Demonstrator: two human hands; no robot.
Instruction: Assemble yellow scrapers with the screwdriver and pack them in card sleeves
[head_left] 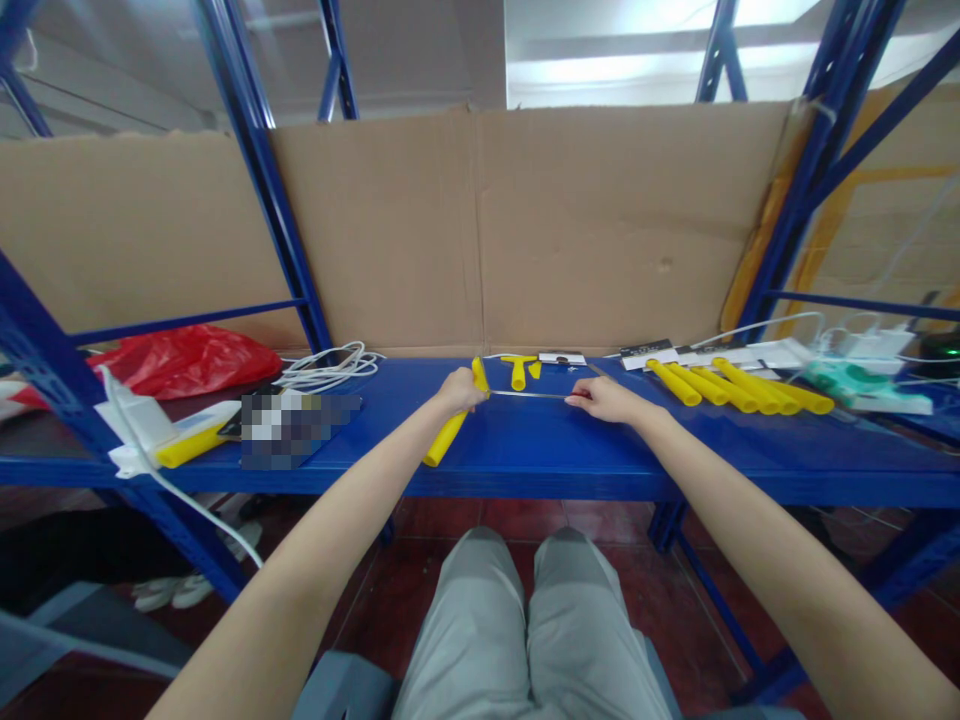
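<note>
My left hand [459, 390] is closed around a yellow T-shaped plastic piece [445, 440]; its tubular handle slants down toward the shelf's front edge. My right hand [606, 400] grips a thin metal rod [529, 394] that runs left to the head of the yellow piece. Whether the rod's tip touches or enters it, I cannot tell. Fingers hide most of the rod's right end, where a little red shows. Just behind lie another yellow T-shaped piece [518, 374] and a small yellow scrap [535, 370].
Several yellow tubular pieces [739, 388] lie in a row at right, beside a green-and-white item [862, 385]. On the left are coiled white cable [330, 368], a red plastic bag [187, 360] and a white-and-yellow piece [191, 447]. Cardboard [480, 230] stands behind the blue shelf [540, 470].
</note>
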